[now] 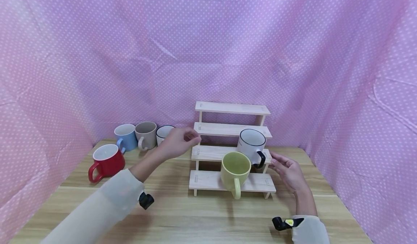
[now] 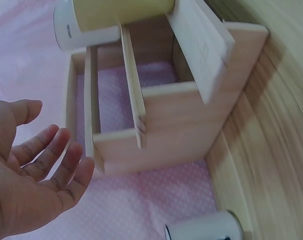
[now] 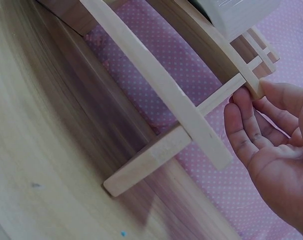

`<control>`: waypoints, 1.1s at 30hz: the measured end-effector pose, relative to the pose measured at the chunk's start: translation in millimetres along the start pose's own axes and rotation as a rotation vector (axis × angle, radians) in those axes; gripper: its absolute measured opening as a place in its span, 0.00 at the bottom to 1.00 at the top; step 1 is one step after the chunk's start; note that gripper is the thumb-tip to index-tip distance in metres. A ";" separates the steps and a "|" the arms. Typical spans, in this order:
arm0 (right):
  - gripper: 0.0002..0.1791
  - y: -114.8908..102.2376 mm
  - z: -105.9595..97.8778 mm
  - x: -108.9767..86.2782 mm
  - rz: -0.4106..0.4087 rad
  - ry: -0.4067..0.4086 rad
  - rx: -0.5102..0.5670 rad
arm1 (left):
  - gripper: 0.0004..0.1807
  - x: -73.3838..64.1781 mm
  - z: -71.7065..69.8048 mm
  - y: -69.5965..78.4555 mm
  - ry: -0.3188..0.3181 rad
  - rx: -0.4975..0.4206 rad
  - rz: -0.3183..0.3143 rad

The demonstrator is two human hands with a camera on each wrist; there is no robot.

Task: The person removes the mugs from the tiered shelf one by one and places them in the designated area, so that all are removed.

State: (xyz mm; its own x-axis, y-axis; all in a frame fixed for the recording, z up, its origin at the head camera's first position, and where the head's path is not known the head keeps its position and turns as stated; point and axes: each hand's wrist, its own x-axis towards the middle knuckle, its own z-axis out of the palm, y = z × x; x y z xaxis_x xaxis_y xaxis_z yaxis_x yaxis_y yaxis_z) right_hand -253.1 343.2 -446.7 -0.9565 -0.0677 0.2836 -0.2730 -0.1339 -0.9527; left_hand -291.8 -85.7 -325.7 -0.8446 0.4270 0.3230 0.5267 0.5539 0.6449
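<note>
A stepped wooden shelf rack (image 1: 208, 181) stands on the table. On its lowest step sits a yellow-green mug (image 1: 228, 177), handle toward me. One step higher, to the right, is a white mug (image 1: 246, 150) with a dark rim and black handle. My right hand (image 1: 290, 173) pinches the right end of that second step, thumb against the board's end and fingers beneath, as the right wrist view shows. Beside the rack's left end hovers my left hand (image 1: 177, 142), empty, its fingers spread and slightly bent in the left wrist view (image 2: 41, 175).
Left on the table are a red mug (image 1: 112, 162), a light-blue mug (image 1: 129, 141), a grey-beige mug (image 1: 148, 133) and another dark-rimmed white mug (image 1: 164, 131), partly behind my left hand. A pink-purple dotted cloth (image 1: 208, 48) hangs behind and along both sides.
</note>
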 end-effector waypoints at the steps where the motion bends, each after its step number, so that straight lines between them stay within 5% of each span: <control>1: 0.27 0.1 0.0 0.1 -0.003 0.001 0.008 | 0.12 1.1 1.9 2.7 -0.004 -0.004 0.008; 14: 0.26 -2.0 -0.8 -0.8 0.007 0.000 0.001 | 0.15 16.2 37.1 45.0 -0.085 -0.024 0.060; 28: 0.26 -2.0 0.9 -1.7 0.001 -0.006 0.017 | 0.11 24.9 77.9 79.5 -0.150 -0.055 0.230; 33: 0.25 -2.4 2.0 -1.7 -0.021 -0.019 0.044 | 0.11 27.0 90.7 91.1 -0.174 -0.076 0.222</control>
State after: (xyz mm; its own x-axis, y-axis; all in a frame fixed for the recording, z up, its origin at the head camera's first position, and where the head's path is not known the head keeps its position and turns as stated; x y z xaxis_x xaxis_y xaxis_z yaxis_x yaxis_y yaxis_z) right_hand -250.6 341.7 -444.6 -0.9484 -0.0833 0.3058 -0.2876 -0.1792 -0.9408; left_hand -257.9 41.1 -321.0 -0.6766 0.6517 0.3429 0.6827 0.3806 0.6238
